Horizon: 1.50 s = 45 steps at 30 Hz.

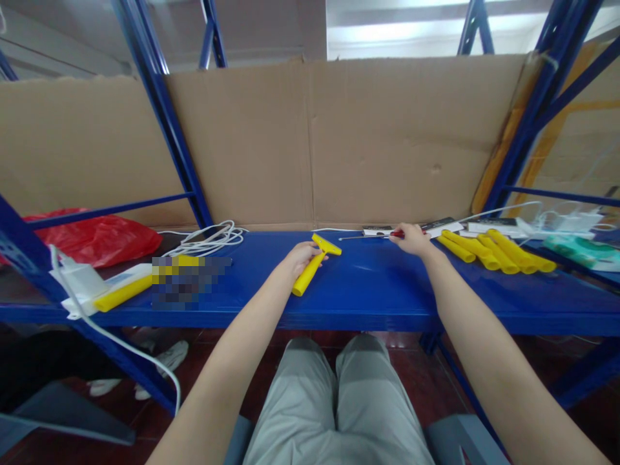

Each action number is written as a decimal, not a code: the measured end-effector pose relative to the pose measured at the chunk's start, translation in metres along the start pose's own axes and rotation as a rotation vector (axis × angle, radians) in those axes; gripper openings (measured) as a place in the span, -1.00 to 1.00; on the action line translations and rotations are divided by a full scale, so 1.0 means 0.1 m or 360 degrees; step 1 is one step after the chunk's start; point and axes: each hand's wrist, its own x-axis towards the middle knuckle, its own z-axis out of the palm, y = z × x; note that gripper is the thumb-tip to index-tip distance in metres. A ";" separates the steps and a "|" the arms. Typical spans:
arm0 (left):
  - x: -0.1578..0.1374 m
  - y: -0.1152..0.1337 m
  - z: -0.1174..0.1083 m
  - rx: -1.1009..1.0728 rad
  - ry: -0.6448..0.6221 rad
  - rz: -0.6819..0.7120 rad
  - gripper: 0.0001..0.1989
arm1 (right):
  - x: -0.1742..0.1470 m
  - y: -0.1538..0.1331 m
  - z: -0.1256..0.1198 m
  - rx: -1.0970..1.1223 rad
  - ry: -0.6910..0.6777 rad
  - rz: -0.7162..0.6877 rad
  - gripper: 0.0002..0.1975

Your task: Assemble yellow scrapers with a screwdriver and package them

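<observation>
My left hand (303, 255) is closed around a yellow T-shaped scraper (307, 274), its wide head pointing away from me and its thick handle angled toward the table's front edge. To the right, my right hand (411, 239) grips a screwdriver (361, 237) by its red and black handle. The thin metal shaft points left toward the scraper head, with a gap between them. Several yellow handles (506, 253) lie side by side just right of my right hand. Small white and black boxes (443, 227) sit behind that hand.
The blue table (378, 284) has a cardboard wall (310, 142) at its back and blue posts (167, 129) at both sides. On the left are a coiled white cable (213, 239), a red plastic bag (104, 239), a power strip (87, 284) and another yellow handle (123, 294).
</observation>
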 end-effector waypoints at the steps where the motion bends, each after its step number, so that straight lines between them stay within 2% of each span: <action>1: 0.00 0.00 0.00 0.0008 -0.0003 -0.0003 -0.54 | 0.00 -0.01 0.00 0.0035 0.0014 -0.0032 -0.80; 7: 0.03 -0.03 -0.01 -0.0012 -0.0007 0.0017 -0.50 | -0.01 -0.15 0.06 0.0183 0.0140 -0.0279 -0.81; 11: 0.02 -0.03 0.00 -0.0018 0.0008 0.0001 -0.43 | -0.01 -0.21 0.08 0.0187 0.0190 -0.0343 -0.82; 22: -0.04 0.00 0.03 0.0046 -0.0032 0.0029 -0.54 | -0.07 -0.28 0.03 0.0130 0.0136 -0.0269 -0.84; 35: -0.04 0.00 0.03 0.0074 -0.0087 0.0052 -0.62 | -0.08 -0.29 0.02 0.0125 0.0137 -0.0284 -0.82; 45: -0.07 0.00 0.04 0.0131 0.0017 0.0079 -0.67 | -0.07 -0.29 0.01 0.0088 0.0230 -0.0378 -0.82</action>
